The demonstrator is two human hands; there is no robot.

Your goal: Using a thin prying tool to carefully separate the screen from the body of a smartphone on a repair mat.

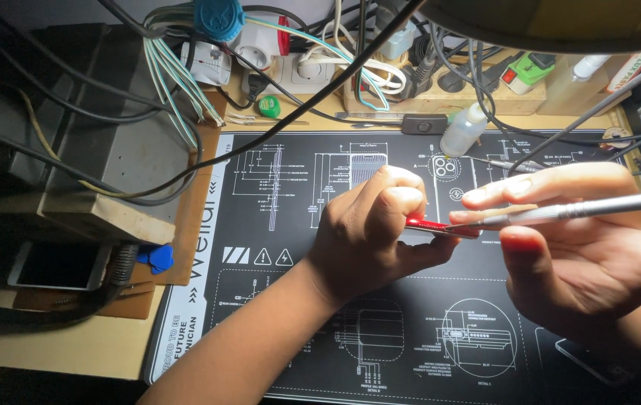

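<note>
My left hand [369,232] is curled around a small flat red device [440,228], gripping it on edge above the black work mat [260,225]. My right hand [583,247] holds a slim metal tool [583,209] with a knurled shaft between thumb and fingers. The tool's tip rests against the right end of the red device. Most of the device is hidden inside my left fist.
A grey machine block [103,142] and a phone [58,265] lie at the left, with blue picks [157,257] beside them. Cables, a power strip [283,60], a small clear bottle [461,129] and a wooden tool holder [448,90] crowd the back edge.
</note>
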